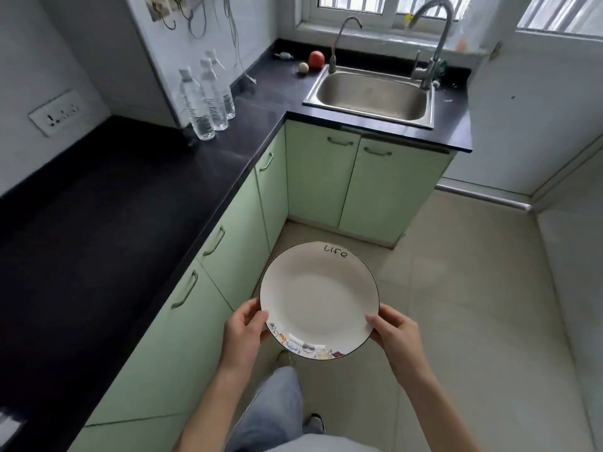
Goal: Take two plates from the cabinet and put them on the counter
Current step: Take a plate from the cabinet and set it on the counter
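Observation:
A white plate (318,298) with a dark rim, the word "life" and small cartoon figures on its edge is held level in front of me, above the floor. My left hand (243,336) grips its left edge and my right hand (396,334) grips its right edge. Whether a second plate lies under it, I cannot tell. The black counter (98,216) runs along my left, close to the plate. Pale green cabinet doors (225,265) below the counter are all closed.
Three water bottles (208,96) stand on the counter near the wall corner. A steel sink (372,94) with two taps sits at the back, with a red fruit (316,58) and a small ball beside it. A wall socket (57,112) is at left. Tiled floor lies to the right.

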